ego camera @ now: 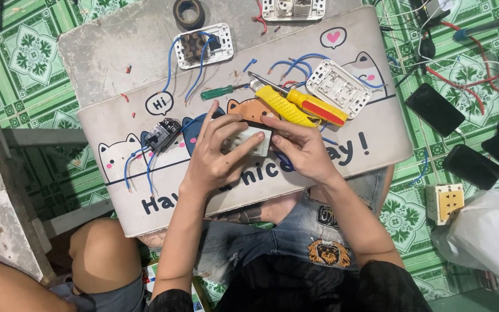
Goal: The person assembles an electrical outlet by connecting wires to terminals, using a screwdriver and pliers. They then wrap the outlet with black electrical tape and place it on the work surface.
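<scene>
Both my hands meet over a white switch plate [254, 141] at the middle of a cartoon-printed lap table [376, 138]. My left hand [218, 153] cups it from the left, fingers curled over its top. My right hand [298, 144] pinches its right end. Just beyond them lie a yellow utility knife [284, 107] and a yellow-and-red screwdriver [319, 107]. A dark switch module [163, 134] with blue wires sits to the left of my left hand.
A green screwdriver [218, 91], a white plate [339, 88], a wired socket [203, 46] and a tape roll [189, 11] lie farther back. Two phones [434, 108] [472, 166], a yellow-faced socket [444, 202] and a plastic bag [492, 231] rest on the green tiled floor at right.
</scene>
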